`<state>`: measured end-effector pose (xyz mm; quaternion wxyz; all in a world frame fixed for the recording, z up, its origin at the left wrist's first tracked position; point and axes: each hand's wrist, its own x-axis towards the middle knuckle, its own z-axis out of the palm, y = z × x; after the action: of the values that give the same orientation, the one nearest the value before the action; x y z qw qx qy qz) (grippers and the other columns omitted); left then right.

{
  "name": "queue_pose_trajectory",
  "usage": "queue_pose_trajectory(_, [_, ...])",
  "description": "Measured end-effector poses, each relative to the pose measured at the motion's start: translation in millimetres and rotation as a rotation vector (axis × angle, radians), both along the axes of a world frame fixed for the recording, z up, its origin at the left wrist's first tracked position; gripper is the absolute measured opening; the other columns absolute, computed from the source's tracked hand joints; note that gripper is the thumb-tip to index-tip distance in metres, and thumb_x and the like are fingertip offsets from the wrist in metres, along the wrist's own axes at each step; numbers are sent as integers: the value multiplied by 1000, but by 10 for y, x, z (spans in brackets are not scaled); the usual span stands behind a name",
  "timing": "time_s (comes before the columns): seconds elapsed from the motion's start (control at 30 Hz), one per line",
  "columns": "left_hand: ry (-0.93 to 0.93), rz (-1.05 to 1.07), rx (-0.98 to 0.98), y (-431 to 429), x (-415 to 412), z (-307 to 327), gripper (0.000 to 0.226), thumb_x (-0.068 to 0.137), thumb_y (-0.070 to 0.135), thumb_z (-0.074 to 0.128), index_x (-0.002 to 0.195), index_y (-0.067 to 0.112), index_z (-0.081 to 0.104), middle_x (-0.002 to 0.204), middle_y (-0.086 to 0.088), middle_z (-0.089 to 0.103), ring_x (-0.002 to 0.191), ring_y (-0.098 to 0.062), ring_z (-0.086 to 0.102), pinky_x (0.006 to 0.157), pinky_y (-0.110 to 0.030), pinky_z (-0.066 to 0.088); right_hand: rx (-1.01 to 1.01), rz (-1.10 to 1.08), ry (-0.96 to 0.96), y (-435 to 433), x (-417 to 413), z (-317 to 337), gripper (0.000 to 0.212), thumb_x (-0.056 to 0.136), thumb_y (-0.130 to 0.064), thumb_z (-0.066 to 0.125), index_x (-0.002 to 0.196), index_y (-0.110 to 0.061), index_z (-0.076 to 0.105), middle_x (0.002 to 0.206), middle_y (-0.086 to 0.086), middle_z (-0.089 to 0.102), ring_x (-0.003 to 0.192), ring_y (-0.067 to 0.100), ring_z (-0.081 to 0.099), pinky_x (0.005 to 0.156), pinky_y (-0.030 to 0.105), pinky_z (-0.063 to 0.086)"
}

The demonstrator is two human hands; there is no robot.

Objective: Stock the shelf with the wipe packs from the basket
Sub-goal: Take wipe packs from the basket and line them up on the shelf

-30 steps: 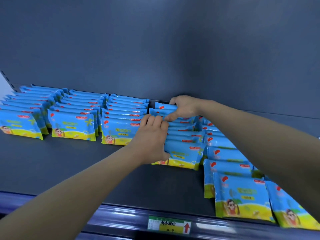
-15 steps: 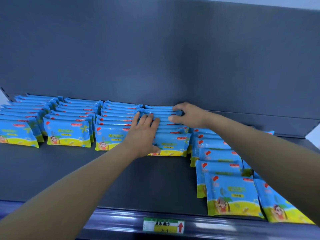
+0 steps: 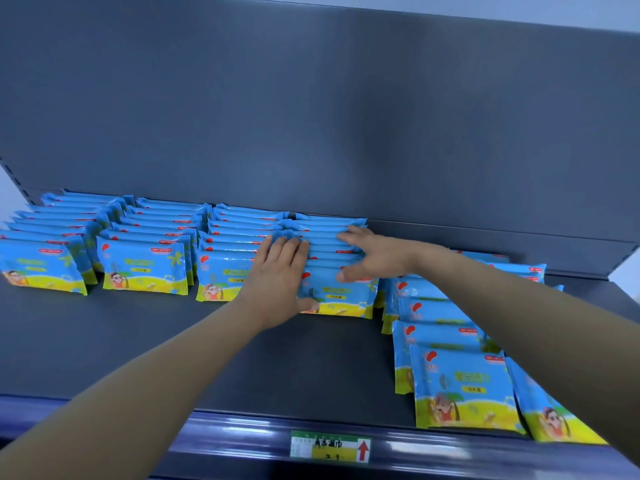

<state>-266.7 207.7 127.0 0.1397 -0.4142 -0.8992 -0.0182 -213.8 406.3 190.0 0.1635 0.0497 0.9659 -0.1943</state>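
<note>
Pressing on a row of wipe packs [image 3: 341,294], the left hand [image 3: 280,275] and the right hand [image 3: 372,259] are lying flat, fingers straight, gripping nothing. The packs are standing on the dark shelf [image 3: 138,341], between other blue rows.

The wipe packs [image 3: 337,296] are bright blue with a yellow-green bottom band, a red corner mark and a cartoon figure. The shelf [image 3: 138,341] is dark grey. Its label [image 3: 330,446] is green and yellow with a red arrow.
</note>
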Motion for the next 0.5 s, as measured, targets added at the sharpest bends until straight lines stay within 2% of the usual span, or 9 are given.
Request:
queue_pose_trajectory(0.1, [-62,-6,18,-3,-23,35,100,78,68,48,148,12,5,150,-3,15,141,-22,5,115,-39,-10,-103,-91,55,-36,0,-5,80,88,-46,56,151,-24,11,159,-5,-7,146,16,4,115,28,10])
queue_pose_trajectory(0.2, [-69,15,51,-51,-25,19,103,75,68,52,148,12,5,152,-4,10,142,-22,1,114,-37,-12,-71,-96,77,-60,10,-18,78,90,-44,55,151,-18,12,159,-2,-5,146,17,6,114,27,12])
queue_pose_trajectory(0.27, [-69,59,69,-99,-19,-15,110,72,71,54,147,9,4,152,-4,7,142,-22,-1,113,-37,-14,-86,-126,135,-58,0,-21,75,91,-43,54,150,-15,17,158,0,7,143,18,18,110,25,19])
queue_pose_trajectory(0.37, [-80,74,78,-138,-28,-33,117,66,74,56,148,12,0,153,-1,6,142,-21,-3,112,-38,-15,-102,-224,275,-47,-50,-23,58,96,-36,48,145,-12,30,150,5,31,131,21,39,96,23,31])
queue_pose_trajectory(0.5, [-63,-23,72,-44,7,-44,114,62,74,59,147,24,1,150,0,14,142,-23,4,116,-43,-9,-84,-307,353,-7,-157,-46,41,97,-25,44,136,-12,44,138,8,46,112,20,52,82,21,38])
